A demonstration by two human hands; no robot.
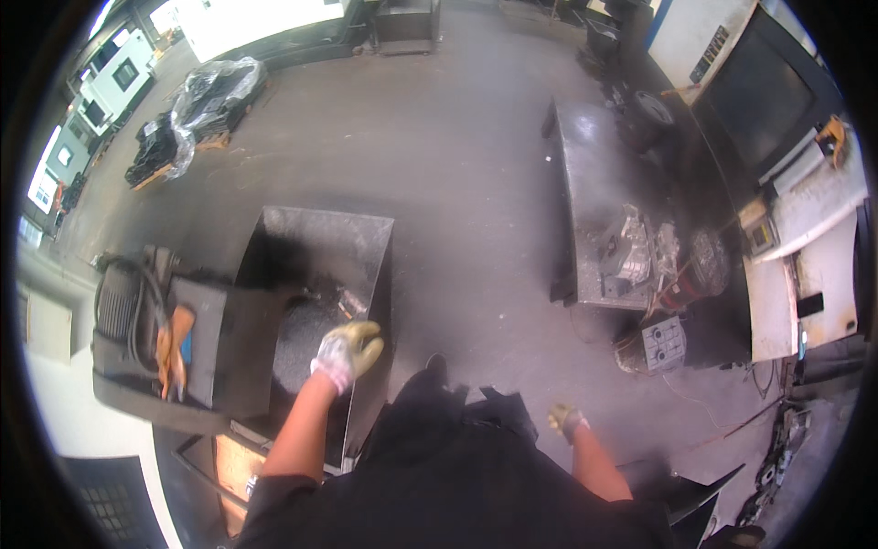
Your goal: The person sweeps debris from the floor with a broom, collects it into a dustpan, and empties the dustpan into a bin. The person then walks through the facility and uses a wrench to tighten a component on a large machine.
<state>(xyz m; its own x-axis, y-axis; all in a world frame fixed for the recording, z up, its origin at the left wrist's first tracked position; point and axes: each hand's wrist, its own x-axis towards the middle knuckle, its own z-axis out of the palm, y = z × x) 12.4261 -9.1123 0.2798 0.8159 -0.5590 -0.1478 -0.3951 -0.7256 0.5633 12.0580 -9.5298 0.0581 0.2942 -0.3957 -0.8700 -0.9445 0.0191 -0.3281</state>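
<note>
Metal bin [315,240], a tall open box of grey sheet steel, stands on the concrete floor [457,165] right in front of me, and I take it as my landmark. My left hand [347,352] in its white and yellow glove hovers over the near right corner of the bin, just above its rim, with the fingers curled loosely and nothing in the grip that I can see; whether the fingers quite close I cannot tell. Down inside the bin lies a dark heap of fine scrap [302,334], and a small shiny metal piece [351,300] sits on it near the right wall, just beyond my left hand. My right hand [566,420], gloved the same way, hangs well to the right of the bin beside my dark clothing, its grip bunched into a loose fist and holding nothing visible. Against the left side of the bin stands a dark machine box [197,343] with an orange handle [174,343] on it. Far right of the bin is a steel tabletop [585,174] carrying grey metal castings [631,247]. Beyond the bin, at the far left, lie pallets wrapped in plastic film [215,91].
</note>
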